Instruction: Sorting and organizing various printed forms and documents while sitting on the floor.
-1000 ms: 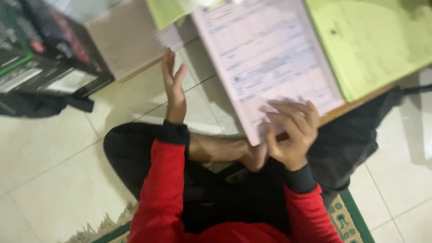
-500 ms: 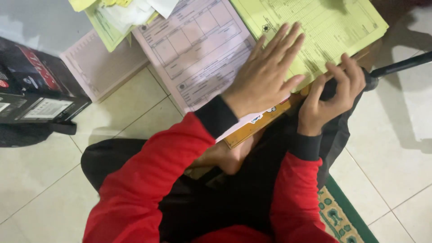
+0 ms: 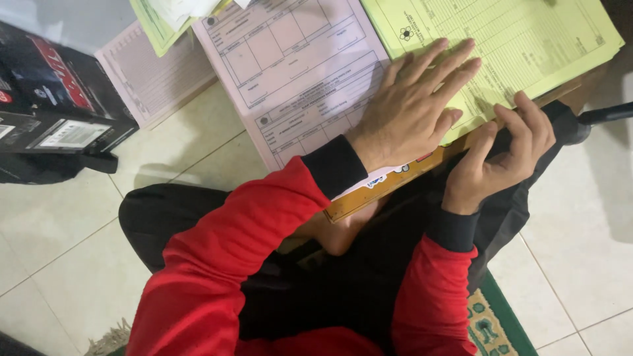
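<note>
My left hand lay flat and open across the papers, palm down, with the fingers spread over the seam where the pink form met the yellow form. Half a second earlier it sat in much the same spot; a second earlier it was raised, edge-on, over the floor tiles to the left of the pink sheet. So that hand had crossed over and come down on the stack, pressing it rather than gripping anything.

My right hand was curled at the near edge of the wooden board under the forms, fingers hooked over its near right corner and over a dark object I could not make out. It clasped that edge. A second before, the same hand rested on the near end of the pink form, so it had slid right.

The yellow form now filled the far right of the view, where before the pink one was central; the papers looked held steady on the board, which rested on my lap.

To the far left stood a black box on the pale tiled floor, and more loose sheets lay at the far edge. A green rug showed near right.
</note>
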